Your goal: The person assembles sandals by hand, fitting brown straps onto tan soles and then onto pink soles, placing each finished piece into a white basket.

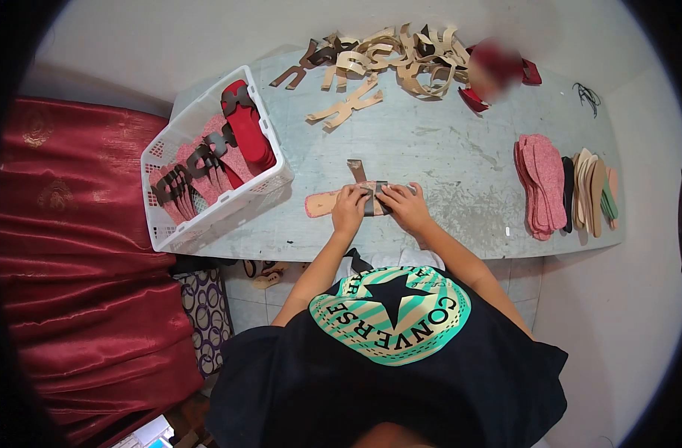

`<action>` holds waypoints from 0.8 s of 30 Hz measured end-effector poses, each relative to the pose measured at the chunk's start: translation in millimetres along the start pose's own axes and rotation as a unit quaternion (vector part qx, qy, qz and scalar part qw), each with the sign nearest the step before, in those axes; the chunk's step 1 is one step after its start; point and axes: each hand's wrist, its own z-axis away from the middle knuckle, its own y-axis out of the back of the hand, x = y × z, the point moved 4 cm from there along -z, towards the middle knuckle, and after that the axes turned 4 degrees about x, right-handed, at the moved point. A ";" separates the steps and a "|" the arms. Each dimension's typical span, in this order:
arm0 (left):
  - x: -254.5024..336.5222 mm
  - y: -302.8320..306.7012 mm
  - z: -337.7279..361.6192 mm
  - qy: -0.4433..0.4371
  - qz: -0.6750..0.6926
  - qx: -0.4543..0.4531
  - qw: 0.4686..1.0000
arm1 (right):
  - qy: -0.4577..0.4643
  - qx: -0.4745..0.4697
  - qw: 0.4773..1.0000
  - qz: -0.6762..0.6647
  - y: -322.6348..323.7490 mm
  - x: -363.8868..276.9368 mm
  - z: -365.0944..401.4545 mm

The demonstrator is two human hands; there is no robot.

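Both hands are on a sandal sole (pixel 321 204) near the table's front edge. Its visible end is tan with a pink rim. A dark brown strap (pixel 355 171) sticks out beyond the far side of the sole, and more dark strap lies across it between the hands. My left hand (pixel 348 209) has its fingers pressed on the middle of the sole. My right hand (pixel 403 206) pinches the dark strap at the sole's right part. The fingers and palms hide some of the sole and the strap ends.
A white plastic basket (pixel 279 178) at the left holds red and pink soles with dark straps. Loose beige and brown straps (pixel 346 109) lie at the back, near red pieces (pixel 473 100). Pink soles (pixel 541 183) and other coloured soles (pixel 586 193) stand at the right.
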 end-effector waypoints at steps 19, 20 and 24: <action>-2.7 4.1 0.9 -0.133 -0.092 -0.022 0.987 | 0.075 -0.010 0.994 0.084 -17.3 -2.9 5.0; -3.0 4.5 -0.3 -0.122 -0.084 -0.022 0.989 | 0.084 -0.015 0.992 0.094 -19.1 -2.6 5.9; -5.2 7.6 -8.3 -0.074 -0.034 -0.039 0.996 | 0.085 -0.036 0.992 0.090 -20.7 -1.7 5.4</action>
